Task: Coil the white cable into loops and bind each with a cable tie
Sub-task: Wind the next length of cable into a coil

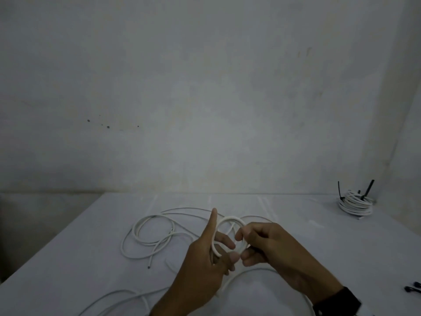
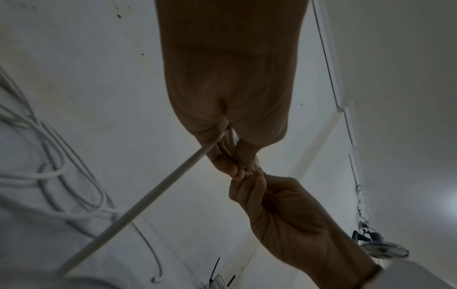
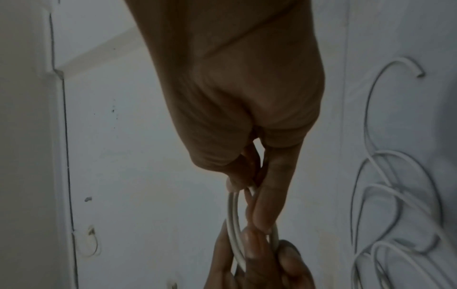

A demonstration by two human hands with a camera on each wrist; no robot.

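Note:
A small coil of white cable (image 1: 230, 221) is held upright above the table between both hands. My left hand (image 1: 227, 252) pinches its lower left side between thumb and fingers, index finger (image 1: 213, 218) pointing up. My right hand (image 1: 245, 247) pinches the coil's right side. The left wrist view shows a strand of cable (image 2: 148, 195) running out of the left hand (image 2: 237, 168) towards the camera. Seen from the right wrist, the right hand (image 3: 252, 195) pinches the coil strands (image 3: 233, 224), with left fingers (image 3: 259, 264) below. Loose cable (image 1: 145, 233) lies on the table at left.
A finished coil bound with black cable ties (image 1: 355, 204) sits at the table's (image 1: 296, 236) far right. Loose black ties (image 1: 413, 287) lie at the right edge. More cable trails along the near edge (image 1: 118, 297). A wall stands behind the table.

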